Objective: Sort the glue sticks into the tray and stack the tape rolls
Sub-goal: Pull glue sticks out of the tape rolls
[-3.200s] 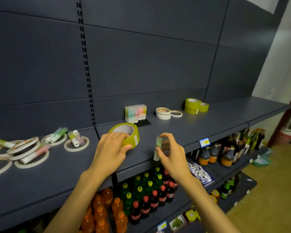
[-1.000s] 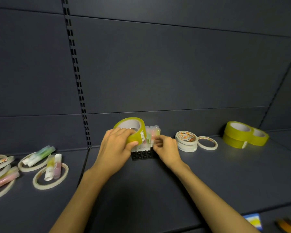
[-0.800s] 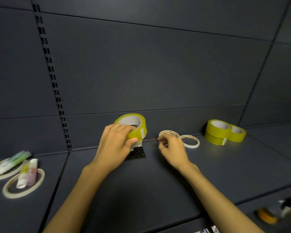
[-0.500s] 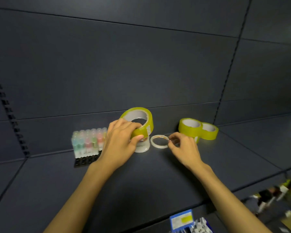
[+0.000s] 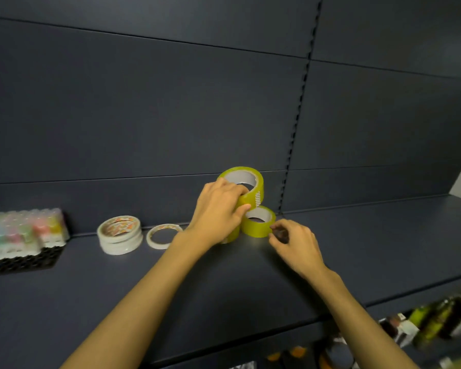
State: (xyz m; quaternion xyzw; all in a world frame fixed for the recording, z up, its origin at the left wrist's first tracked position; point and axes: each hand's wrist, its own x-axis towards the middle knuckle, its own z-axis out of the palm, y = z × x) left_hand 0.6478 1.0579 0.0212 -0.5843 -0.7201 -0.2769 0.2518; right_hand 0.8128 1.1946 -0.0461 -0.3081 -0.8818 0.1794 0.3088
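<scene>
While gripping the big yellow roll [image 5: 246,186] with left hand [image 5: 217,211], lowering onto yellow stack [image 5: 258,222]. Right hand [image 5: 294,242] loosely curled, holding nothing. Still waiting: one loose white ring [image 5: 163,236] beside white stack [image 5: 119,234].

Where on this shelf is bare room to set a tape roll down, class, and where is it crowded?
Bare: the shelf right of the right hand, and the front strip before the white tape stack. Crowded: around the yellow rolls, where the left hand holds a yellow roll.

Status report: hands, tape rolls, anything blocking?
Left hand grips large yellow tape roll, held above the shelf. Right hand empty, beside small yellow tape roll. Nothing blocking.
</scene>
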